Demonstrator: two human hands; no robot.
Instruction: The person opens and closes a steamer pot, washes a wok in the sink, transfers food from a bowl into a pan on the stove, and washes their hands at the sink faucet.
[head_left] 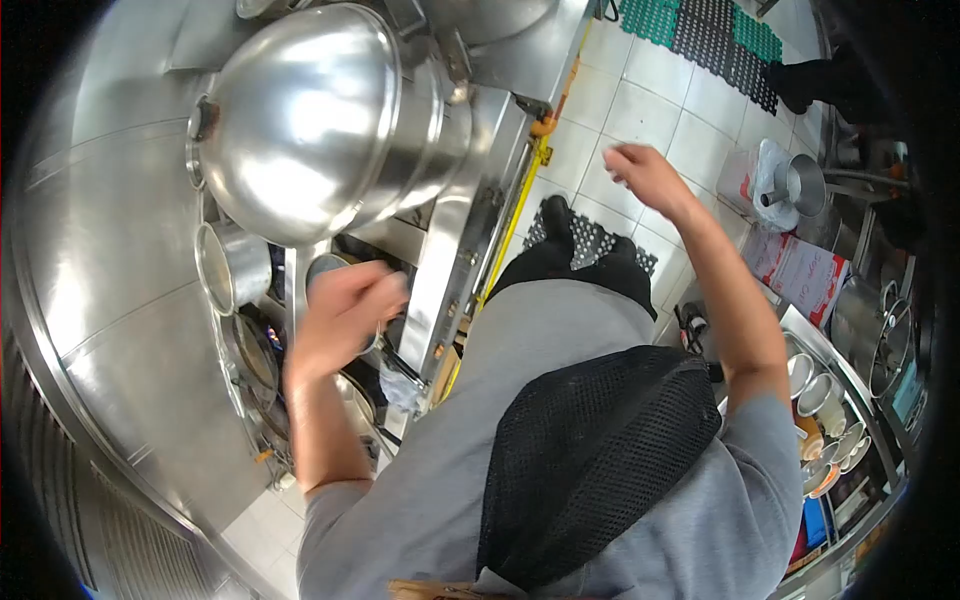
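My left hand [350, 305] is over the cooking range at the left, smeared by motion. Its fingers look curled, but whether they hold anything is unclear. Just beyond it stands a large shiny metal dome-shaped vessel [300, 120]. A metal pot [232, 265] sits to the left of this hand, and a dark handle [405, 368] shows below it. My right hand [645, 175] is out over the tiled floor, its fingers curled in a loose fist with nothing visible in them.
A yellow pipe [515, 215] runs along the range's front edge. Green and black mats [705, 40] lie on the floor ahead. At the right are a metal pan [800, 185], a red and white box [800, 272] and a counter with cups [815, 393]. Another person's dark-clad leg [815, 82] shows at the upper right.
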